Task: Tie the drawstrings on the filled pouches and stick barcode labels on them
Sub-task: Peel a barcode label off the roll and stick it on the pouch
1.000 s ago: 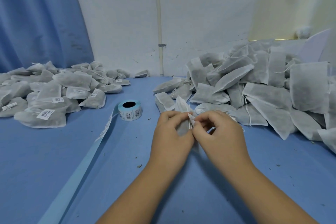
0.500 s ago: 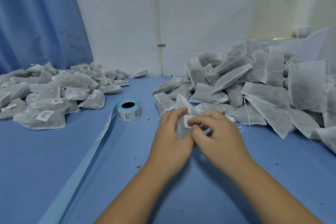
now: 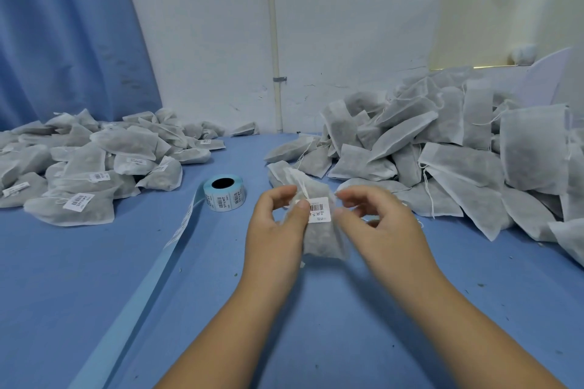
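Left hand (image 3: 278, 224) grips the pouch (image 3: 324, 238); right hand (image 3: 379, 227), fingers curled, blurred beside it.

1 view: head-worn wide-angle, close in, looking forward and down across the table (image 3: 79, 278). Label roll (image 3: 223, 193) left of centre, wall (image 3: 347, 41) behind it.

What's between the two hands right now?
In the head view, a filled pouch with a barcode label on its front. The left hand holds it, thumb at the label's left edge; the right hand has curled fingers by its right edge.
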Motion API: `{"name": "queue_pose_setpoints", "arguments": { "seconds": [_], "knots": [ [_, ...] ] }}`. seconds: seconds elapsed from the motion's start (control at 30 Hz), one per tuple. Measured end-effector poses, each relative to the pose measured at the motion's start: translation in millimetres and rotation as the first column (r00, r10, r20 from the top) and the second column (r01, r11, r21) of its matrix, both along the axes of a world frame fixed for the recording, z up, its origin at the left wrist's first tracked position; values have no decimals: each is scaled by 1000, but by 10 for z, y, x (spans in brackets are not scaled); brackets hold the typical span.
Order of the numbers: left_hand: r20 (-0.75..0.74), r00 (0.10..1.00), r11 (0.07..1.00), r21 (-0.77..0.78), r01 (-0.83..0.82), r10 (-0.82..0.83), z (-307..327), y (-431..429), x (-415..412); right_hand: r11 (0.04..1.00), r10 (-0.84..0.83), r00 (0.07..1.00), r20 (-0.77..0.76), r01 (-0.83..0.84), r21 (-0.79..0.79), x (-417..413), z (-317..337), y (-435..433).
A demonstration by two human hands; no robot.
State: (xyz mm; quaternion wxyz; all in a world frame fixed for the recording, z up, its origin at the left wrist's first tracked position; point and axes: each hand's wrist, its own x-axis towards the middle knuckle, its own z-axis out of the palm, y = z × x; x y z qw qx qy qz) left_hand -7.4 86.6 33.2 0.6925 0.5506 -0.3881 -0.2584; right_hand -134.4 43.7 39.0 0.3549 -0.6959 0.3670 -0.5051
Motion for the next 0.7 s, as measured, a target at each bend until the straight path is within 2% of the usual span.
{"name": "queue_pose_setpoints", "arguments": {
  "seconds": [0.07, 0.13, 0.2, 0.33, 0.4, 0.57, 0.7],
  "knots": [
    [42, 999, 999, -16, 29, -28, -6, 14, -22, 980, 9, 1000, 20, -13, 198, -28, 16, -19],
    [76, 995, 998, -17, 65, -64, -18, 19, -58, 951, 94, 995, 20, -96, 293, -44, 14, -16],
    [56, 994, 996, -3, 89, -89, -35, 11, -79, 937, 164, 985, 48, -171, 304, -48, 15, 8],
    [-178, 973, 987, 36, 158, -149, -63, -14, -61, 923, 231, 970, 80, -244, 296, -59, 17, 7],
    [-224, 960, 981, 54, 186, -170, -85, -21, -55, 918, 249, 966, 73, -260, 299, -59, 18, 14],
    [-137, 964, 970, 60, 236, -227, -100, -27, -59, 890, 264, 953, 147, -300, 344, -93, 17, 5],
    [-26, 960, 960, 33, 278, -277, -89, -1, -40, 885, 172, 962, 214, -246, 395, -80, 26, 10]
  ]
}}
